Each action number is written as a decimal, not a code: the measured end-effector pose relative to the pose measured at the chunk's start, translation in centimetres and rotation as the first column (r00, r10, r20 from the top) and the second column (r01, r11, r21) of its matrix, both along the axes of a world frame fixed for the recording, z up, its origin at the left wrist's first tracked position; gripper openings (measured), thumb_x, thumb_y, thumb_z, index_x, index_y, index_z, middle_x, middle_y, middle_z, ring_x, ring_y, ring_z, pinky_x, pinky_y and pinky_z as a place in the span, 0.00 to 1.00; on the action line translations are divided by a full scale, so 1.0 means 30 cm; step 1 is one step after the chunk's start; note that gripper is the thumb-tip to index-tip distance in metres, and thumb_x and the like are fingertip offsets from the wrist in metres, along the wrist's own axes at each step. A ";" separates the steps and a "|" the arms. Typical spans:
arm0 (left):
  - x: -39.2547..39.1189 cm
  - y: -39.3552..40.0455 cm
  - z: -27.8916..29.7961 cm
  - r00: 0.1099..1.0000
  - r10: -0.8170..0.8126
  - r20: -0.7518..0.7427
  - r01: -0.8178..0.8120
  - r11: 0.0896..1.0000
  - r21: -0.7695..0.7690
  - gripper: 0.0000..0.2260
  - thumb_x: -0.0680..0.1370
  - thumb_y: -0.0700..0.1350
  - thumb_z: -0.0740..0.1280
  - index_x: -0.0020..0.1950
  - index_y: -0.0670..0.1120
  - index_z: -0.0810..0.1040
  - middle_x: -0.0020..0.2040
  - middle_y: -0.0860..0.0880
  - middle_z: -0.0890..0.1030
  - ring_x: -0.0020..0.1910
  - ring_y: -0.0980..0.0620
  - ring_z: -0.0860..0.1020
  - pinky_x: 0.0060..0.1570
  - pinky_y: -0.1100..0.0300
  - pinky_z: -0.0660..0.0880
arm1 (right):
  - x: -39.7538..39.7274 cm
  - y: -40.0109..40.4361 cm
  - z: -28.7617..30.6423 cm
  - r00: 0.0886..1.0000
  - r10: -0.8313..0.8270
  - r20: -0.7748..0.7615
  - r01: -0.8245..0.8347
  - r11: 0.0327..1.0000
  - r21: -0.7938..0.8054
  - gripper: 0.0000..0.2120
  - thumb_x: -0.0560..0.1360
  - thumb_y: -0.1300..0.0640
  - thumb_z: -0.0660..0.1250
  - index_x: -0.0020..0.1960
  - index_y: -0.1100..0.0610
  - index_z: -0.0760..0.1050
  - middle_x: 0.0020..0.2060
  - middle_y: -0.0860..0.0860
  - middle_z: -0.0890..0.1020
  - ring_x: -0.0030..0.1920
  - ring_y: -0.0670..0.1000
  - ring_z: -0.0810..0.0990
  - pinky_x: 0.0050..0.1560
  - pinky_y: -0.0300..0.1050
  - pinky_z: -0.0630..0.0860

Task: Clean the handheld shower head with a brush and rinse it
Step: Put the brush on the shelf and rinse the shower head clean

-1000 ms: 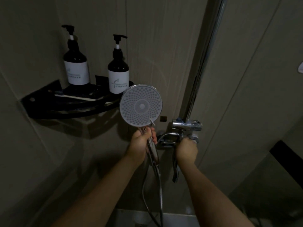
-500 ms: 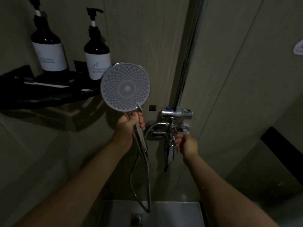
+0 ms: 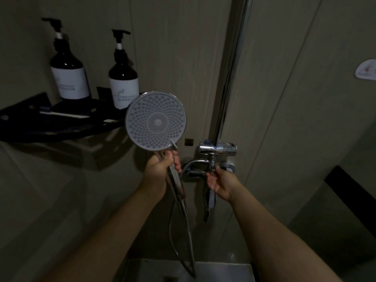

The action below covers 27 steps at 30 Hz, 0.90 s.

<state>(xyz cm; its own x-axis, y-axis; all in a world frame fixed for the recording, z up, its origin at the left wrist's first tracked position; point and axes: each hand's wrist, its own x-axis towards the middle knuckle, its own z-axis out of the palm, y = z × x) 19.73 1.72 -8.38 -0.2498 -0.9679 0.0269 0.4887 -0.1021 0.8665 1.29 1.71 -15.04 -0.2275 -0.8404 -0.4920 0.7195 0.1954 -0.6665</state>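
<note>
One shower head [image 3: 155, 120] is gripped by the left hand [image 3: 157, 171], axis upright; toothbrush [image 3: 63, 113] lies upper-left on shelf [image 3: 24, 131]. Right hand [image 3: 220, 181] is open, empty, nr the tap [image 3: 211, 169].

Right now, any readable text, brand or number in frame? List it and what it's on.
None legible.
Left pump bottle: white label, faint lines of print, too blurred to read.
Right pump bottle: white label with a sprig drawing and small print, unreadable.
White wall fitting: reddish marks, too blurred.
Shower head: no markings visible.
</note>
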 end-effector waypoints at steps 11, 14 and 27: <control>0.046 0.009 -0.006 1.000 0.021 0.006 -0.021 0.999 0.026 0.10 0.80 0.35 0.54 0.42 0.42 0.71 0.34 0.46 0.70 0.27 0.56 0.71 0.35 0.61 0.69 | 0.063 -0.036 0.000 0.850 -0.183 -0.493 0.250 0.966 0.071 0.11 0.73 0.64 0.66 0.32 0.59 0.71 0.22 0.52 0.76 0.21 0.48 0.73 0.22 0.37 0.68; 0.051 0.027 0.002 0.999 0.030 0.010 -0.030 0.999 0.037 0.10 0.80 0.36 0.54 0.42 0.42 0.71 0.33 0.46 0.70 0.28 0.55 0.70 0.34 0.61 0.69 | 0.081 -0.025 0.014 0.511 -0.033 -0.859 0.240 0.965 0.105 0.05 0.73 0.63 0.66 0.42 0.65 0.78 0.40 0.57 0.80 0.42 0.55 0.79 0.40 0.44 0.74; 0.050 0.055 0.002 0.997 0.013 0.075 -0.016 0.999 0.047 0.11 0.79 0.33 0.54 0.42 0.41 0.72 0.33 0.45 0.71 0.28 0.54 0.71 0.34 0.61 0.69 | 0.088 -0.007 -0.004 -0.501 0.300 -0.812 0.123 0.953 0.276 0.12 0.77 0.65 0.57 0.56 0.62 0.75 0.53 0.57 0.80 0.51 0.55 0.80 0.49 0.46 0.76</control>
